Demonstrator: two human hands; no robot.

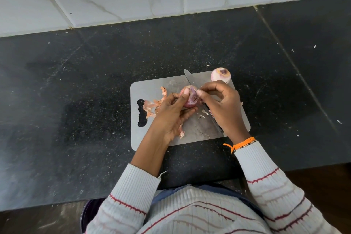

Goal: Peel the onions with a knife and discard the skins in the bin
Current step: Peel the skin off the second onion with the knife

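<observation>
Purple half-peeled onion [190, 97] sat gripped in left hand [171, 114], just left of right hand [224, 105]. Right hand pinched its skin, knife [191, 80] clasped beneath, blade pointing far-left past onion.

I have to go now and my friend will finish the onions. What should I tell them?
Left hand grips the half-peeled onion over the cutting board. Right hand holds the knife and pinches at the onion's skin.
Done: one peeled onion sits at the board's far right corner.
Left: finish this onion, then bin the loose skins lying on the board's left side. A dark container, maybe the bin, shows under the counter edge.
</observation>
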